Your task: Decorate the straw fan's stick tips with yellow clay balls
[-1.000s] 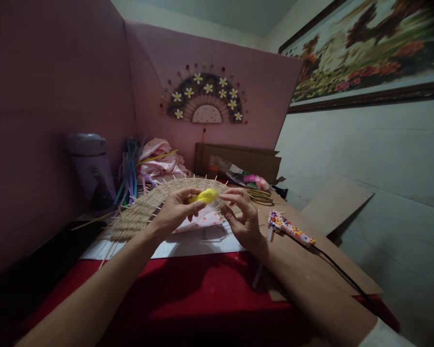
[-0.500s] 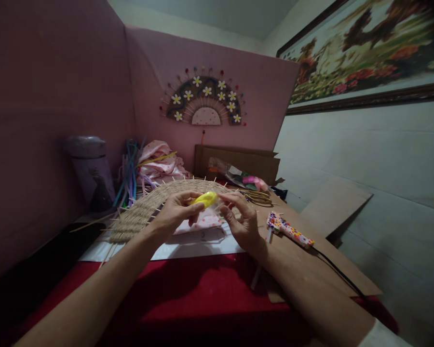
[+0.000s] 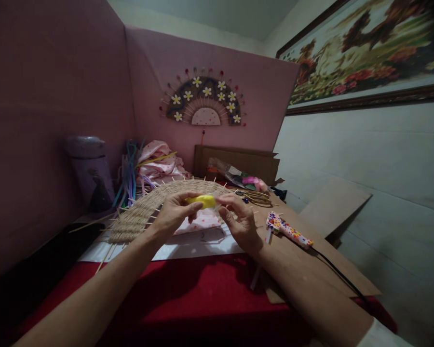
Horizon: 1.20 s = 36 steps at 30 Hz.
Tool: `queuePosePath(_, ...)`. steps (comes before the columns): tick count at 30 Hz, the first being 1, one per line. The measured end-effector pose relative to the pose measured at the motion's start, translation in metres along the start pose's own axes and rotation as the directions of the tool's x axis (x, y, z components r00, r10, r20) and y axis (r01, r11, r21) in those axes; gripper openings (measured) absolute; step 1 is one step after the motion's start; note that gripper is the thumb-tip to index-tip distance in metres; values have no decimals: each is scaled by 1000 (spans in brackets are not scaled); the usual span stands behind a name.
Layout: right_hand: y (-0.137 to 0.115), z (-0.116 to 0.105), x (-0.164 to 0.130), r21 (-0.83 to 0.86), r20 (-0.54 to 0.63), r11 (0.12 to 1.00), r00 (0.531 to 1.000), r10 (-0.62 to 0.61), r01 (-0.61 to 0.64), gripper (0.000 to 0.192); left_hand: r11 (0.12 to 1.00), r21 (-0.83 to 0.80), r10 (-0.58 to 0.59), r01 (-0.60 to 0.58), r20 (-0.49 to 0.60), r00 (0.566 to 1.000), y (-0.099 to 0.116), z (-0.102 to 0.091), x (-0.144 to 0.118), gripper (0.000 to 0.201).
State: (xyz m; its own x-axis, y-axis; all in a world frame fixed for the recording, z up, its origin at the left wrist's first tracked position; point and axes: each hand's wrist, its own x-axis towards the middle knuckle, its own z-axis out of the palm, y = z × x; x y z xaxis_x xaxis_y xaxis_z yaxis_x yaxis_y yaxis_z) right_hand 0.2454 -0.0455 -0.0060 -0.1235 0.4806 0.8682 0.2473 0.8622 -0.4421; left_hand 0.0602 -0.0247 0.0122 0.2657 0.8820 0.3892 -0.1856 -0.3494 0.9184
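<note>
- Left hand [image 3: 173, 214] pinching one end of a small, bright yellow, soft-looking piece [image 3: 202, 201]; right hand [image 3: 240, 224] closed on its other end, fingertips curled in.
- Yellow piece held in the air between both hands, above a half-round woven fan of pale straw cord with wooden sticks poking out [image 3: 155, 205] — not touching it.
- Compared with a second ago: yellow piece lower and more level, stretched flatter; both hands drawn slightly closer to the woven fan. Suggests shaping or pulling of the yellow piece under way, not yet placed anywhere.
- On the brown cardboard sheet [image 3: 304, 270] to the right, a hot-glue gun with a dotted multicolour pattern [image 3: 289, 230], untouched, cord trailing off.
- Gold-coloured scissors [image 3: 256, 196] just beyond the right hand — idle on the table.
</note>
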Motion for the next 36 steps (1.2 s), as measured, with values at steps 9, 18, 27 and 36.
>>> queuePosePath(9, 1, 0, -1, 8, 30, 997, 997, 71, -71, 27, 1000, -5, -13, 13, 33, 999, 0, 1, 0, 28)
queuePosePath(18, 1, -1, 0, 27, 69, 999, 997, 31, -33, 16, 999, -53, -5, 4, -29, 1000, 2, 1, 0, 31)
queuePosePath(27, 7, 1, 1, 271, 130, 921, 959, 252, -279, 21, 998, -63, -18, 15, -34, 999, 9, 2, -1, 31)
queuePosePath(36, 14, 1, 2, 413, 216, 777, 880, 423, -475, 21, 998, -29, -60, 60, -27, 998, 12, 0, -1, 31)
